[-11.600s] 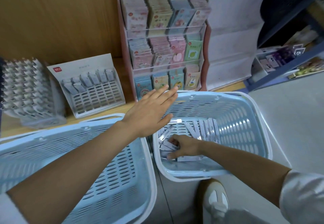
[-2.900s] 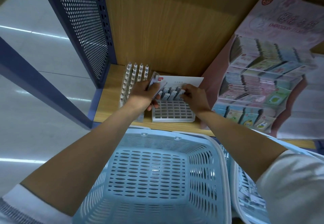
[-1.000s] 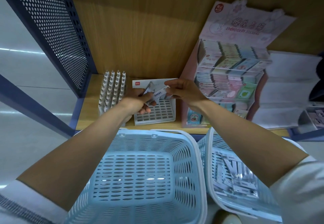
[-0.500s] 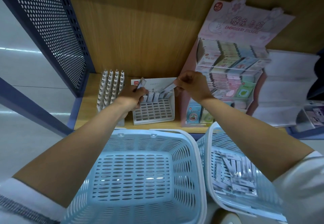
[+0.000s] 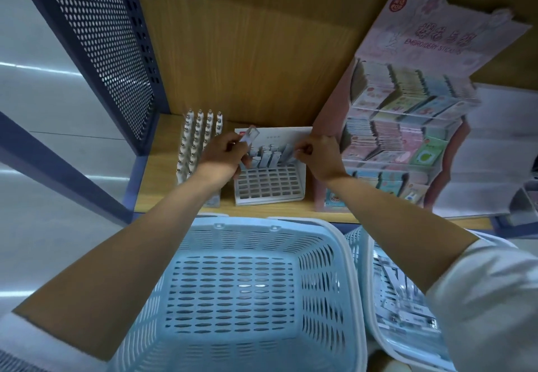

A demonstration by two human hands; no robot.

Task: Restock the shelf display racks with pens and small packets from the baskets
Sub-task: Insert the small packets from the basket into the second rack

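The wooden shelf (image 5: 158, 173) bears a pen rack (image 5: 198, 138), slotted rack (image 5: 269, 183) and sticker display (image 5: 407, 127).

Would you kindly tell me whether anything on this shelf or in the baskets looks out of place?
Nothing looks damaged or spilled. The packets lie jumbled at mixed angles in the right basket, and the white grid rack holds packets only in its back rows, its front slots bare.

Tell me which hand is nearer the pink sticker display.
Right. The right hand, pinching a packet, sits beside the left edge of the pink sticker display; the left hand holds packets across the grid rack, farther away.
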